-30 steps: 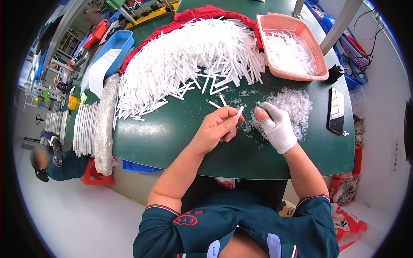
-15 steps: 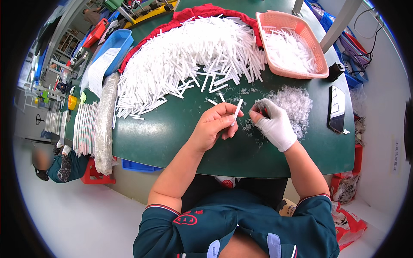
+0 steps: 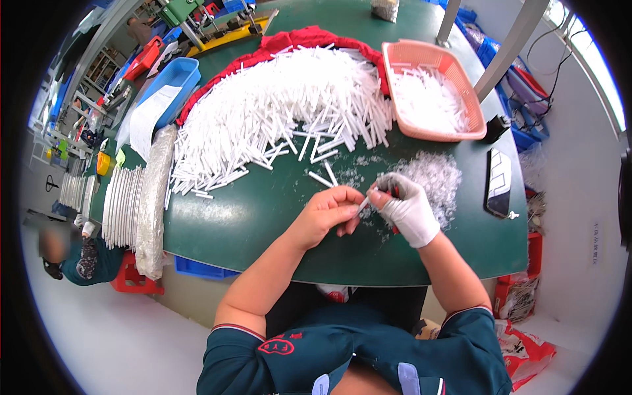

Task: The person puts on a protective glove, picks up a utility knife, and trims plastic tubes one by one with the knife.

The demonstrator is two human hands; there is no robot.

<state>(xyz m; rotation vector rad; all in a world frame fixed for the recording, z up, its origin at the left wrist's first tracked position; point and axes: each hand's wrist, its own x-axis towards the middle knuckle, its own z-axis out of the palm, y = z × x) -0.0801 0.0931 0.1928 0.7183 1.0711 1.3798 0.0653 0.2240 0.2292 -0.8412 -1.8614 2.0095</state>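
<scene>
Between the thumb and fingers of my bare left hand, a short white plastic tube is pinched, slanting up to the right. My right hand, in a white glove with bare fingertips, meets the tube's upper end. It is closed around a small red-handled tool, mostly hidden by the fingers; its working end cannot be made out. Two loose tubes lie just beyond my left hand. Curly clear shavings are heaped beyond my right hand. A large pile of white tubes spreads across the green table.
A pink basket with more tubes stands at the far right. Near the right edge lie a phone and a small black object. Red cloth borders the pile. A plastic-wrapped bundle and a blue tray are left; a person sits beyond.
My right hand has come over to the tube's end, and the tube now tilts further toward it. The whole view has shifted, with the table lower in the picture.
</scene>
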